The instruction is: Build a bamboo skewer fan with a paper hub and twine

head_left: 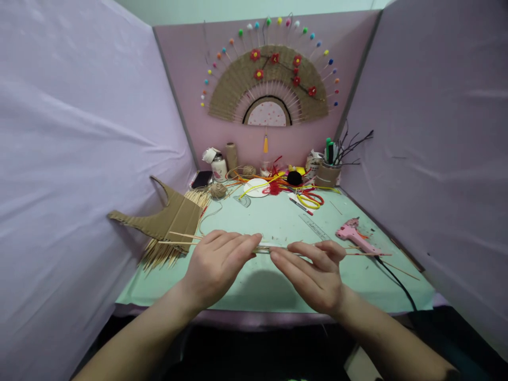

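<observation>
At far left on the worktop [254,296], a piece of cardboard [177,214] with a curved edge lies over a bundle of straws [162,256] whose ends poke out from under it. Behind it lies a phone [202,180], then come a jar [219,169] and a ball of twine [218,191]. The left hand [212,267] is raised above the near part of the worktop, its fingers [242,251] close together and closed with the thumb on a few thin sticks [178,243]; their left ends overlap the cardboard in view. A protractor [243,201] lies beyond this hand. At centre, a fan [232,82] hangs on the back wall above a white disc [254,188]. The sticks span the narrow gap between the hands, though whether each runs right through is unclear. The right hand [317,275] pinches them between thumb and index finger, other fingers loosely bent. Beyond it lie scissors [308,205] and a ruler [314,226]; a tin [327,174] with twigs stands behind. The sticks' right end reaches toward a pink glue gun [355,235].
</observation>
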The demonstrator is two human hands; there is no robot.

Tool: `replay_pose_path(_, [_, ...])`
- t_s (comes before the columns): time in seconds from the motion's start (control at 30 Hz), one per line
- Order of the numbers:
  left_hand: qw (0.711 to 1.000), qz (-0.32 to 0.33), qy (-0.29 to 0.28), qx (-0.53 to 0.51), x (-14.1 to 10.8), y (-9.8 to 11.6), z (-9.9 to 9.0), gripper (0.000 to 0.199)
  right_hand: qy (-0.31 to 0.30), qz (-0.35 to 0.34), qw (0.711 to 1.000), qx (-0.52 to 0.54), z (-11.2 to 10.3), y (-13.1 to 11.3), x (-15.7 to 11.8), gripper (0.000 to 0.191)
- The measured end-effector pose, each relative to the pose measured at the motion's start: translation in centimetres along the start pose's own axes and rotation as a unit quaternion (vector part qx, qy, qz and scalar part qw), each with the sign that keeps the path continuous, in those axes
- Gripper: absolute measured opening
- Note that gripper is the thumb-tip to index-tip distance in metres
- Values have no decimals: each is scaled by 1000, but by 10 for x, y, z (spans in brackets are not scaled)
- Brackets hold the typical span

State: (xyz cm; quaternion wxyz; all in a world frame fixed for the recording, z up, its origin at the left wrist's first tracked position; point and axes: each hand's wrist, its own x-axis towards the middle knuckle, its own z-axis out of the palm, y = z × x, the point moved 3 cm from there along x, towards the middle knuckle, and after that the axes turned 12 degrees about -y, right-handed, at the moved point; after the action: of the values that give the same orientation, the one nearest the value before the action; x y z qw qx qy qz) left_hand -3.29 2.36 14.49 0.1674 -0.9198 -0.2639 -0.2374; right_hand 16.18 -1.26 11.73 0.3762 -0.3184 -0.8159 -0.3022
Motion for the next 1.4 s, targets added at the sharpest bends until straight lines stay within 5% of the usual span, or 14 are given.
replay_pose_path(0.87, [1000,1,14,-22,6,3,2,33,-1,4,998,57,2,4,-12,28])
replay_pose_path(1.17, [999,-30,14,-15,2,-6,7,32,53,92,994,10,-33,26,-18,33])
replay_pose_path(1.4, [998,-57,21,-28,-2,-10,7,33,17,48,998,22,-16,26,-28,34])
